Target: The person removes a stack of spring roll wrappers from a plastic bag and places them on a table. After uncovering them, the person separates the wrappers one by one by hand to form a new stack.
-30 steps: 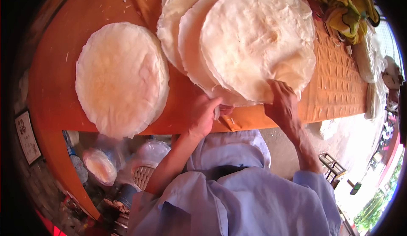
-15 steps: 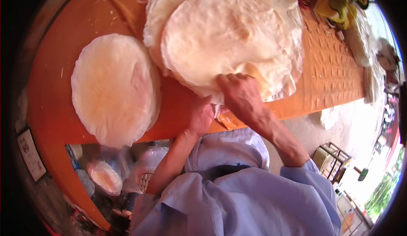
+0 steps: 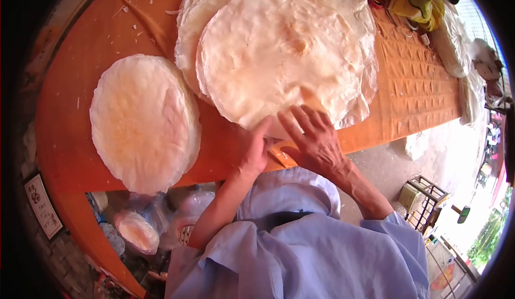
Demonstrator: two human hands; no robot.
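Note:
Thin, pale round flatbreads lie in a large stack on the orange table, the top one wrinkled, with a small raised lump. My right hand rests on the near edge of the top flatbread, fingers spread and nothing gripped. Beside it, my left hand has its thumb on the same edge. Its other fingers are mostly hidden at the rim, and it appears closed on that edge. To the left sits a smaller pile of round flatbreads, apart from both hands.
The orange table has a quilted-looking surface at right. Yellow cloth or bag and white plastic bundles lie along its far right side. Below the table's left part are plastic bags. A metal-framed stand stands on the floor at right.
My right hand has gone from a closed fist on the top flatbread to spread fingers at its near edge, moving slightly down. The left hand stays close to the same edge.

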